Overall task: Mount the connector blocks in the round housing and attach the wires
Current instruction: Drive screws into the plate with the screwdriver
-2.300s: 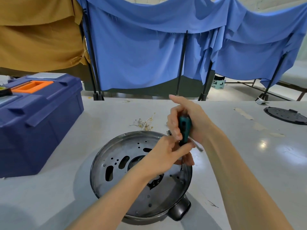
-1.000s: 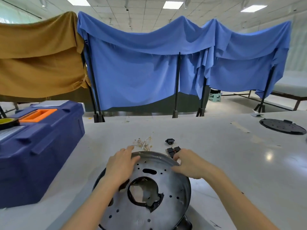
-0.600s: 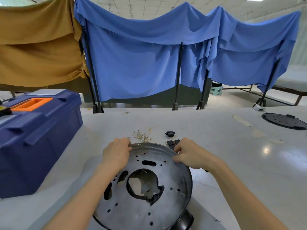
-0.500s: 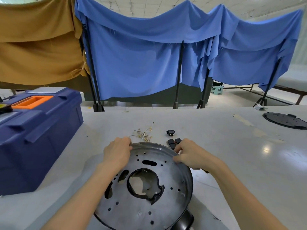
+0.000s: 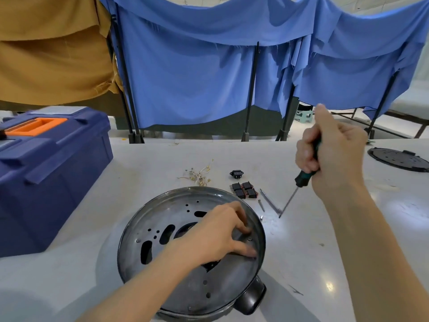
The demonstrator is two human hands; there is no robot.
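Plainly, the one round dark steel housing [image 5: 197, 287] on the white table [image 5: 69, 275] looked stiff, weighty and best held by its rim, pinned under the left hand [image 5: 216, 235] with fingers spread flat, while the right hand [image 5: 332, 154] gripped one green-handled screwdriver [image 5: 304, 177] near four small, light black connector blocks [image 5: 243, 191] just beyond it.

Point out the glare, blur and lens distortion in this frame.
Head view: lamp glare spots the table at right; the right hand, gripping the screwdriver, and the fingertips of the left hand are motion-blurred; the wide lens splays the curtain poles; the housing is sharp.
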